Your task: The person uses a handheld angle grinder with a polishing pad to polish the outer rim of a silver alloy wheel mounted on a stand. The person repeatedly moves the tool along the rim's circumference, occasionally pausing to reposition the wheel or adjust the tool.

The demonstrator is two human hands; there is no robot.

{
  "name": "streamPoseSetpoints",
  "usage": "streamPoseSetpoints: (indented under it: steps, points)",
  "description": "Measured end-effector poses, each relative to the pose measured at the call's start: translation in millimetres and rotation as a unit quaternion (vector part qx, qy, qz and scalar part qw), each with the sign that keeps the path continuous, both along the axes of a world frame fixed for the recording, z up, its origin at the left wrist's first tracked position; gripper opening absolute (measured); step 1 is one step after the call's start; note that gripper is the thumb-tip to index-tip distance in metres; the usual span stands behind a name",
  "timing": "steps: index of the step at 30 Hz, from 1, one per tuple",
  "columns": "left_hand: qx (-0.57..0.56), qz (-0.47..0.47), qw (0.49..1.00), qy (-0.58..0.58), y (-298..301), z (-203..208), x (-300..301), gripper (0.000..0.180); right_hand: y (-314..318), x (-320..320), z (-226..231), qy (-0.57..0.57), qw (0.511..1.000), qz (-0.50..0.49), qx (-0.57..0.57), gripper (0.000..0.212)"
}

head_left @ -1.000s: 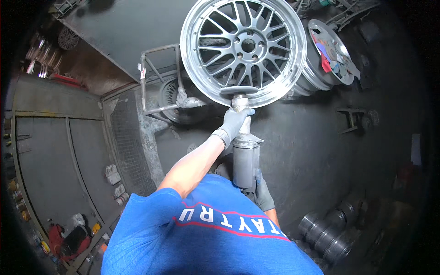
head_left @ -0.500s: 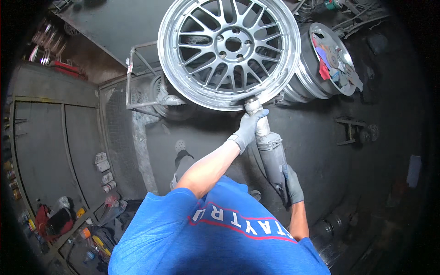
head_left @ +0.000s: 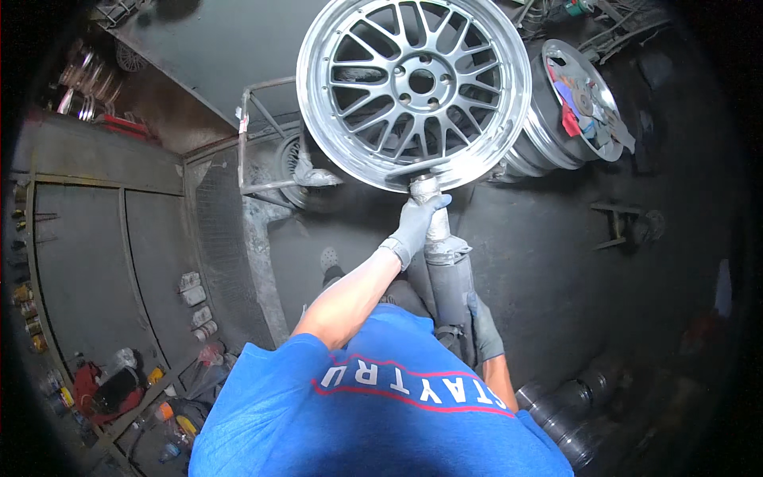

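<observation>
A large alloy wheel (head_left: 407, 61) with grey mesh spokes and a bright polished lip stands in front of me. My left hand (head_left: 415, 225), in a grey glove, is closed round the wrapped pale neck of an angle grinder (head_left: 450, 278). Lower down, my right hand (head_left: 486, 327), gloved too, grips the right side of the grinder's dark body, its fingers partly hidden. At the head, the thin disc (head_left: 416, 168) lies edge-on over the wheel's lower lip; whether it touches the metal I cannot tell.
A metal tube frame (head_left: 243, 147) stands left of the wheel. More rims (head_left: 548, 131) lie to the right, one with coloured sanding scraps (head_left: 584, 107) in it. A small stand (head_left: 616, 222) is on the floor at right. Bags and bottles (head_left: 107, 385) lie lower left.
The grinder has slid left along the wheel's lower lip, both hands moving with it, and its disc shows more plainly. The whole view has shifted slightly.
</observation>
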State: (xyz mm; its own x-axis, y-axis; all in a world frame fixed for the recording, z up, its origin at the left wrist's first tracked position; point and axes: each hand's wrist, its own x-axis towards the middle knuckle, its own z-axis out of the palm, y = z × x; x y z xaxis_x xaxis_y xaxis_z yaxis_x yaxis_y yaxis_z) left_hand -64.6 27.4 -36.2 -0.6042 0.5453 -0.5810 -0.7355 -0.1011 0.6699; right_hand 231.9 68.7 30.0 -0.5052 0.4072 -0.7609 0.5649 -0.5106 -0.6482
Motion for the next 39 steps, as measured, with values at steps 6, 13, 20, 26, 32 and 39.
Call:
streamPoseSetpoints:
  steps: [6,13,20,26,32,39]
  points:
    - [-0.021,-0.013,0.997,0.077,-53,16,-34,0.048,-78,-24,-37,0.04,0.991,-0.072,-0.109,0.073]
    - [-0.064,-0.027,0.995,0.078,-47,20,-30,0.053,-68,-22,-34,0.042,0.991,-0.068,-0.104,0.068]
    - [0.039,0.029,0.998,-0.039,32,-17,24,0.043,51,37,-17,-0.019,0.999,0.019,-0.043,0.059]
    - [0.11,0.031,0.989,-0.091,75,-17,50,0.039,111,37,27,-0.069,0.996,0.034,0.034,0.065]
    - [0.057,0.032,0.996,-0.056,58,-8,44,0.05,94,37,14,-0.037,0.998,0.042,0.016,0.066]
    - [-0.024,0.015,0.999,0.03,-8,1,10,0.053,10,15,-26,0.035,0.998,0.012,-0.053,0.078]
